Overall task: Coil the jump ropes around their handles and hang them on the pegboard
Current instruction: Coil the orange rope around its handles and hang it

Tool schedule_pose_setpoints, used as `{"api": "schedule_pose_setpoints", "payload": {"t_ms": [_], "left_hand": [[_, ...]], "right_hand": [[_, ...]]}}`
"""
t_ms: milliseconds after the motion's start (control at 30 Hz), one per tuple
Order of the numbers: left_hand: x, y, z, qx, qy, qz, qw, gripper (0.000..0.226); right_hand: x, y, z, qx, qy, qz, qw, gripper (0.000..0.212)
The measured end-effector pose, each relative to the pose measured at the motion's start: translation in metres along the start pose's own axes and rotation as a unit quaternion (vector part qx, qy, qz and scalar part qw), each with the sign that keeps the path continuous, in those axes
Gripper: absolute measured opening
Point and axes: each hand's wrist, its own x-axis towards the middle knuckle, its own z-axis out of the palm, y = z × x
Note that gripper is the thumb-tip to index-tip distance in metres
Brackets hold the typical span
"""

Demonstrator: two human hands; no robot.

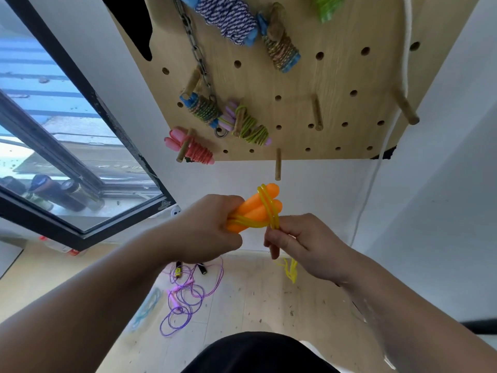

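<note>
Head camera, looking forward and down: at the centre of the frame I see both bare hands working on one jump rope. The left hand (207,227), centre left, has its fingers curled tightly round a pair of orange handles (259,208) held side by side, their rounded ends pointing toward the upper right. A yellow rope (265,204) crosses the handles in a few loops. The right hand (298,240), just beside them at centre right, pinches that rope between thumb and curled fingers where it leaves the handles. The rope's loose tail (291,270) hangs below this hand.

Just above the handles, a wooden peg (278,164) sticks out from the lower edge of the pegboard (336,76), which fills the upper middle of the frame. Coiled ropes hang on other pegs there: a pink bundle (195,150) at the board's lower left, a green rope (248,126) on lilac handles beside it, and a striped blue-and-white coil (228,20) at the top. A metal chain (196,52) hangs down the board's left side.

On the floor at lower centre a purple rope (185,297) lies in loose loops. A window (67,162) takes up the left of the frame.
</note>
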Motion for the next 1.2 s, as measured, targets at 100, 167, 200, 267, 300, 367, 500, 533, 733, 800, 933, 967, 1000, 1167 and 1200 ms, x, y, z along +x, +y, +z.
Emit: {"api": "schedule_pose_setpoints", "payload": {"t_ms": [100, 167, 200, 267, 300, 367, 500, 533, 733, 800, 933, 967, 1000, 1167, 1200], "left_hand": [[-0.006, 0.002, -0.008, 0.039, -0.065, 0.035, 0.997, 0.015], [-0.014, 0.009, -0.011, 0.063, -0.124, 0.069, 0.988, 0.014], [-0.018, 0.014, -0.008, 0.091, -0.155, 0.083, 0.980, 0.015], [-0.023, 0.024, 0.005, 0.218, -0.192, 0.099, 0.952, 0.017], [-0.022, 0.026, 0.012, 0.276, -0.185, 0.101, 0.938, 0.017], [-0.013, 0.019, 0.025, 0.331, -0.167, 0.074, 0.926, 0.018], [0.014, -0.013, 0.031, 0.361, -0.113, -0.034, 0.925, 0.023], [0.020, -0.020, 0.031, 0.352, -0.087, -0.063, 0.930, 0.023], [0.038, -0.045, 0.028, 0.232, 0.041, -0.159, 0.959, 0.015], [0.038, -0.042, 0.028, 0.197, 0.072, -0.160, 0.965, 0.013], [0.032, -0.035, 0.016, 0.092, 0.144, -0.166, 0.971, 0.013], [0.028, -0.033, 0.011, 0.036, 0.151, -0.169, 0.973, 0.015], [0.024, -0.029, 0.006, -0.022, 0.150, -0.168, 0.974, 0.016], [0.003, -0.005, -0.001, -0.086, 0.037, -0.114, 0.989, 0.017], [0.001, -0.001, 0.001, -0.069, 0.012, -0.101, 0.992, 0.015]], "right_hand": [[0.003, 0.005, -0.003, -0.079, -0.045, -0.047, 0.995, 0.035], [0.009, 0.010, -0.004, -0.175, -0.111, -0.049, 0.977, 0.029], [0.014, 0.010, -0.006, -0.218, -0.150, -0.023, 0.964, 0.030], [0.026, 0.007, -0.012, -0.262, -0.186, 0.012, 0.947, 0.040], [0.032, 0.005, -0.017, -0.265, -0.185, 0.017, 0.946, 0.047], [0.045, -0.001, -0.025, -0.274, -0.179, 0.013, 0.945, 0.047], [0.054, -0.015, -0.021, -0.361, -0.162, 0.008, 0.918, 0.023], [0.051, -0.018, -0.015, -0.372, -0.140, 0.008, 0.918, 0.021], [0.027, -0.015, 0.015, -0.361, 0.003, 0.020, 0.933, 0.040], [0.021, -0.012, 0.019, -0.319, 0.051, 0.030, 0.946, 0.046], [0.009, 0.004, 0.030, -0.150, 0.087, 0.094, 0.980, 0.032], [0.005, 0.010, 0.033, -0.123, 0.087, 0.115, 0.982, 0.031], [0.001, 0.017, 0.036, -0.106, 0.086, 0.129, 0.982, 0.030], [-0.006, 0.033, 0.035, -0.080, 0.037, 0.126, 0.988, 0.028], [-0.003, 0.035, 0.032, -0.088, 0.022, 0.117, 0.989, 0.027]]}}
